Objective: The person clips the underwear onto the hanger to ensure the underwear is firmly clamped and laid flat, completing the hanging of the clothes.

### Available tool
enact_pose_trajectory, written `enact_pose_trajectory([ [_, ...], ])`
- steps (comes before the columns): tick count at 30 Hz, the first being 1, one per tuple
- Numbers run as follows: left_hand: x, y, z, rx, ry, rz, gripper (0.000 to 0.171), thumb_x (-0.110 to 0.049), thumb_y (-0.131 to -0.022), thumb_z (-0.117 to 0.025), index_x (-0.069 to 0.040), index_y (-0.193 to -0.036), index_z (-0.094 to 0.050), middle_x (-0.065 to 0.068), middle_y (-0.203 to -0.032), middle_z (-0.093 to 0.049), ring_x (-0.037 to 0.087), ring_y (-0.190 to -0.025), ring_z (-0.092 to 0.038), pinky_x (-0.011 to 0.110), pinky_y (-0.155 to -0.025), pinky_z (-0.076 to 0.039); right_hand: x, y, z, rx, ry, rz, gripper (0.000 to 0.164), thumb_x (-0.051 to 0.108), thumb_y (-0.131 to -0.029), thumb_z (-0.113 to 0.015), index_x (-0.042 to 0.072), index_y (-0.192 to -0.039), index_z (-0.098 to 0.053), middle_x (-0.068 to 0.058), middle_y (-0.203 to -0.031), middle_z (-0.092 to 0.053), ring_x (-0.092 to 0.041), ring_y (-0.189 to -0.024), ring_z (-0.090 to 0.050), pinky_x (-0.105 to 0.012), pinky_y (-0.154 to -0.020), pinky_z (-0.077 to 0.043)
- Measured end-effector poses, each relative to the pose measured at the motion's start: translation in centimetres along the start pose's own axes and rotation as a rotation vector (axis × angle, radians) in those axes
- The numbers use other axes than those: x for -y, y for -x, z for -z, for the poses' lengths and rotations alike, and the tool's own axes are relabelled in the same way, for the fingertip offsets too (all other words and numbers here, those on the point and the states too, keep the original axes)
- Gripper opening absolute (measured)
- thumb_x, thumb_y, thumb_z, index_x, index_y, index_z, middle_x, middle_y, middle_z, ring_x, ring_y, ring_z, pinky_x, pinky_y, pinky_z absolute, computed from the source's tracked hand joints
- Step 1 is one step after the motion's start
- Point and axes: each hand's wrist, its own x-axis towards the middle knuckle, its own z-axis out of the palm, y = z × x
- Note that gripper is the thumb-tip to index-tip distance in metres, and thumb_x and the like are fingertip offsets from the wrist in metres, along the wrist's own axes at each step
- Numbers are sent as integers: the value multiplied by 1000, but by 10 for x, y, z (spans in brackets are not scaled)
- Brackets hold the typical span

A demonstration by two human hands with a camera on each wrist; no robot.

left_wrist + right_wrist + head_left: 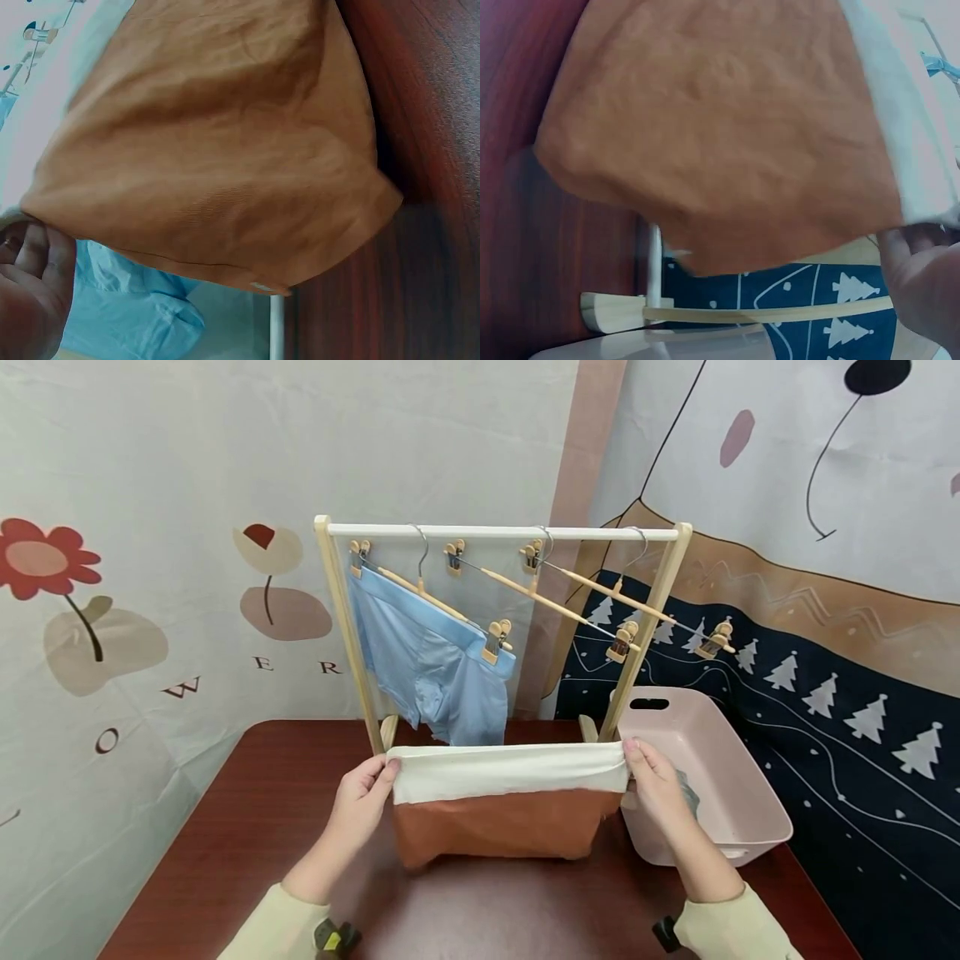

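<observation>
A rust-brown garment (502, 825) with a wide cream waistband (510, 772) is stretched out between both hands above the table. My left hand (363, 797) pinches the left end of the waistband, thumb on the near side. At the opposite end, my right hand (660, 785) grips the other corner. In the left wrist view, fingers (56, 262) curl at the band's edge and a small pale tag (262, 286) shows on the cloth's side. Just behind, light blue shorts (427, 652) hang by clips from a wooden hanger; the garment hides their lower part.
A rack with a white rail (495, 532) stands on the dark red table (300, 777). Two more clip hangers (536, 596) carry no clothes. At the right sits a pink bin (720, 760) with a grey-green cloth (687, 793) in it, partly behind my right hand.
</observation>
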Motion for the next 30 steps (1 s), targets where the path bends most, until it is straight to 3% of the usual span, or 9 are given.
enact_pose_trajectory([
  [5,-24,-3,1,-33,-12,12,11,-4,-89,-63,3,-81,-66,-3,-54,-49,2,-47,-42,20,-42,-36,11,-3,1,-102,138,-48,44,34,-102,-38,-5,-105,-58,5,-81,-62,-4,-70,-58,-23,-63,-51],
  [10,-8,-11,0,-85,-8,46,18,-13,-82,-73,0,-73,-65,-1,-54,-57,3,-41,-43,18,-38,-35,12,-7,-1,-108,167,-132,51,42,-100,-41,-4,-104,-60,-3,-78,-62,-7,-65,-59,-25,-58,-52],
  [12,4,-12,0,-87,-84,73,22,-20,-81,-76,-3,-72,-66,0,-55,-58,2,-43,-44,18,-39,-35,6,-9,-5,-92,159,-182,53,45,-99,-43,-5,-101,-61,-4,-75,-62,-9,-63,-59,-27,-57,-52],
  [17,33,-7,-7,19,-345,180,24,-30,-82,-74,-8,-76,-67,0,-62,-62,5,-56,-50,20,-52,-41,-28,-10,-17,-41,221,-232,44,40,-99,-45,-1,-96,-61,-10,-84,-62,-16,-73,-56,-28,-67,-49],
  [21,54,1,-16,107,-421,228,21,-21,-82,-74,-6,-93,-65,6,-80,-67,14,-71,-60,27,-65,-49,-55,-7,-25,77,355,-209,24,23,-97,-53,2,-108,-57,-14,-99,-65,-23,-88,-59,-31,-73,-46],
  [26,71,14,-28,184,-497,185,38,-9,-76,-75,-3,-110,-60,14,-102,-61,27,-91,-61,40,-80,-50,-73,1,-34,264,445,-205,34,8,-85,-63,-2,-116,-53,-14,-99,-65,-26,-90,-61,-36,-74,-49],
  [30,75,25,-41,285,-537,114,32,-8,-74,-76,-4,-103,-65,11,-98,-61,21,-85,-63,32,-75,-51,-80,5,-41,322,561,-217,40,13,-86,-66,-5,-119,-53,-13,-101,-63,-26,-92,-60,-40,-75,-49],
])
